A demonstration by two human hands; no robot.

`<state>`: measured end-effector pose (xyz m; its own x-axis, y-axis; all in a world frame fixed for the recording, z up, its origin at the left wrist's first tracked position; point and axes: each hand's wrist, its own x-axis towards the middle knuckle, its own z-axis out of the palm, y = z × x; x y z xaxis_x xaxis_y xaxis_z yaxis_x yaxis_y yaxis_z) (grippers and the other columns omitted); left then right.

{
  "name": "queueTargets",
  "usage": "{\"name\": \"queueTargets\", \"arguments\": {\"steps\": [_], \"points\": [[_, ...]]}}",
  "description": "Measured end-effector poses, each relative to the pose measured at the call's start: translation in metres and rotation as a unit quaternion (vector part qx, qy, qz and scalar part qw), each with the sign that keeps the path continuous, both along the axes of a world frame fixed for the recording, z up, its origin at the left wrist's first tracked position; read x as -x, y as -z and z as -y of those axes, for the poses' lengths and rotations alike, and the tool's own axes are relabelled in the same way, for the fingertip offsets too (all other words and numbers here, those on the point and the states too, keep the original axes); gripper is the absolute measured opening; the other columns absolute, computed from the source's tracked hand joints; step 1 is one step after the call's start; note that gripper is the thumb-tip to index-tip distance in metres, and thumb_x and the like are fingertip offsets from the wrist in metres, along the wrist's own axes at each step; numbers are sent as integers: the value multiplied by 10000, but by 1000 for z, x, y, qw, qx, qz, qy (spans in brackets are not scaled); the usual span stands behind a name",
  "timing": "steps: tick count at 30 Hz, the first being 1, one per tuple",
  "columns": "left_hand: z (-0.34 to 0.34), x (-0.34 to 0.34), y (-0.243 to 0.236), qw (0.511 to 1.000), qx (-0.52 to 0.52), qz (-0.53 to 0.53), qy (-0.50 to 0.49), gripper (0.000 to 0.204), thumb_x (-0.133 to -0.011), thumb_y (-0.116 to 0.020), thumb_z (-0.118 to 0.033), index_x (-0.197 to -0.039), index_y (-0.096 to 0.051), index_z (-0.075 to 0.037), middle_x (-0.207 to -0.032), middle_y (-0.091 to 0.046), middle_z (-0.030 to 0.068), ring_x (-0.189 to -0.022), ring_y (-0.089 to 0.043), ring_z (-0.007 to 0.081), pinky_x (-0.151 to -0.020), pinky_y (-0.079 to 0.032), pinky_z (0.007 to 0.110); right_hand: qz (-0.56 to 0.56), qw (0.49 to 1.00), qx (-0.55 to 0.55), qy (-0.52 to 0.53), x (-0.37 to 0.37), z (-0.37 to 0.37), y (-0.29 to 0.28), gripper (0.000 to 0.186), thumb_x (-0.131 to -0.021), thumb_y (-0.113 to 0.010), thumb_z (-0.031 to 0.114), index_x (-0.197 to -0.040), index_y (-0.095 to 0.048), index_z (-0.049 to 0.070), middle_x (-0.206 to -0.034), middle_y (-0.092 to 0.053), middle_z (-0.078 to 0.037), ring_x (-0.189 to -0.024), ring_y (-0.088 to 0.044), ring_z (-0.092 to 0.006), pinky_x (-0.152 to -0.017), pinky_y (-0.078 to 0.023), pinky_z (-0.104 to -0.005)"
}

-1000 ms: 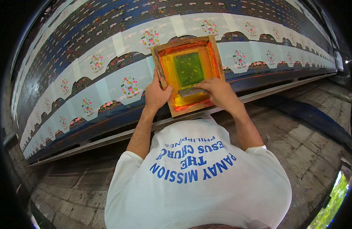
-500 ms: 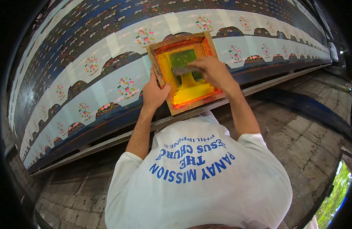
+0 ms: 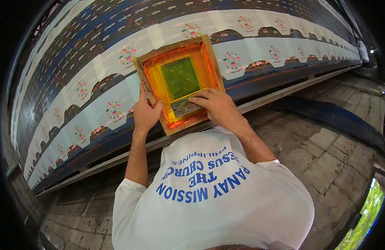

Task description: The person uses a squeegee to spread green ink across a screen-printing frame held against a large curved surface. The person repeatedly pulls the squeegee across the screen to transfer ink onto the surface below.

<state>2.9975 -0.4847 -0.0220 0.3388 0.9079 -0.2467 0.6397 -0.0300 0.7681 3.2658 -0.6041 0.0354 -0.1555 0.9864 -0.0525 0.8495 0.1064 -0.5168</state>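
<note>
My right hand (image 3: 219, 107) gripped the scraper (image 3: 183, 108), lying crosswise at the near end of the frame (image 3: 172, 47); my left hand (image 3: 146, 115) clasped the frame's left edge.

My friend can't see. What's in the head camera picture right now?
Someone's left hand holds a rectangular wooden frame, stained orange and yellow around a green panel, while their right hand grips a flat, dark bar inside. Around the frame lie white sheets with colourful prints.
</note>
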Motion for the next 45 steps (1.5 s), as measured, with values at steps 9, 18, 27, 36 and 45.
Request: {"name": "queueTargets", "arguments": {"steps": [9,18,27,36,45], "points": [[24,-167,12,1000,17,2,1,1053,-887,-780,-210,-1742,-236,73,-818,-805,165,-684,-791,277,-677,-623,383,18,999,-24,42,-157,35,9,461,-882,-706,-19,-1310,-806,121,-1311,-767,-82,-1300,-670,-305,-1161,-515,-470],[34,-210,45,997,4,81,-14,974,-906,-762,-139,-1744,-295,27,-924,-814,145,-731,-780,212,-695,-623,356,52,994,-78,-52,-210,44,22,434,-882,-752,32,-1314,-779,67,-1301,-760,-118,-1302,-661,-302,-1210,-467,-468],[30,-209,36,997,27,73,-9,986,-899,-771,-144,-1750,-298,10,-1018,-847,147,-750,-788,193,-707,-627,336,-12,998,-55,-32,-212,44,21,460,-867,-734,-15,-1317,-780,70,-1268,-769,-111,-1235,-687,-327,-1084,-556,-453],[30,-213,23,998,59,16,-5,985,-916,-732,-216,-1763,-270,-20,-978,-839,157,-802,-815,291,-772,-639,406,2,999,33,-13,-237,-67,8,432,-910,-659,-31,-1291,-815,99,-1181,-798,-137,-1145,-727,-363,-1037,-571,-477],[30,-208,20,999,18,-13,29,1035,-919,-713,-299,-1743,-209,73,-872,-796,212,-790,-801,396,-756,-635,462,23,998,49,-43,-221,-47,16,504,-891,-644,-75,-1331,-809,108,-1309,-782,-149,-1249,-697,-367,-1121,-550,-467]]}}
